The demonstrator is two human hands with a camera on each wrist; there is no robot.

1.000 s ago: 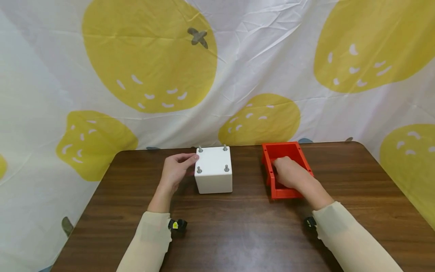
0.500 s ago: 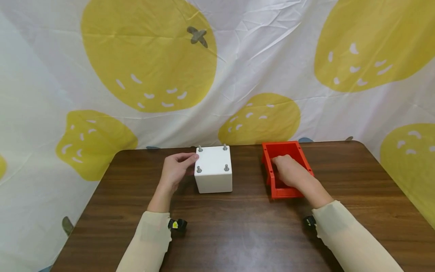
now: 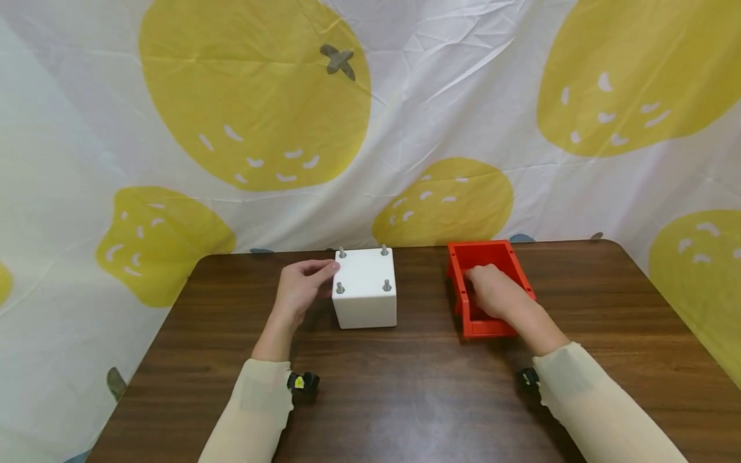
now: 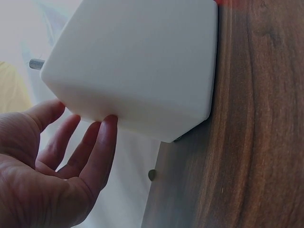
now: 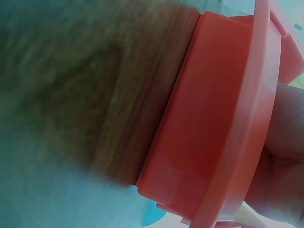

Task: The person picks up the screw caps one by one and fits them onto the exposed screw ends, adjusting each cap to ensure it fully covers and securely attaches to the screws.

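Note:
A white block stands on the table with a threaded metal bolt sticking up near each top corner. My left hand rests at its left side, thumb by the top edge. In the left wrist view, the fairly straight fingertips touch the side of the white block. To the right is a red plastic bin, and my right hand reaches down inside it. The bin's wall hides those fingers in the right wrist view, so I cannot tell what they hold.
The brown wooden table carries both the block and the bin, near its back edge. Behind it hangs a white cloth printed with yellow fruit. A gap of bare wood separates block and bin.
My right hand shifts very slightly within the red bin. The left hand and the white block stay in place.

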